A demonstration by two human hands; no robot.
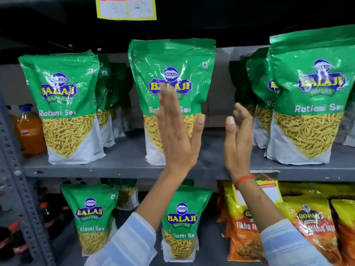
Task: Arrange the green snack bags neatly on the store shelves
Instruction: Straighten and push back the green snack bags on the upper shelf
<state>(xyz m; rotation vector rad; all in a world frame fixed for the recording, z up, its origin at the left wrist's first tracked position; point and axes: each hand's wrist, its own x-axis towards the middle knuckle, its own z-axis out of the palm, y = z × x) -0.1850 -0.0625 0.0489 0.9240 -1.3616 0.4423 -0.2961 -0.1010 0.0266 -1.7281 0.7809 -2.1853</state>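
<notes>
The green snack bag [169, 89] stands upright on the grey shelf [123, 166] — our open left hand [177, 135] covers its lower front, contact unclear. Our right hand [238, 135], open and empty, is just beside — its fingertips blurred.

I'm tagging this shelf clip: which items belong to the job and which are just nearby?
Job: green Ratlami Sev bags, middle bag, lower-shelf green bags, left hand, right hand.
Nearby: orange drink bottle, orange-yellow snack packs, price tag.
</notes>
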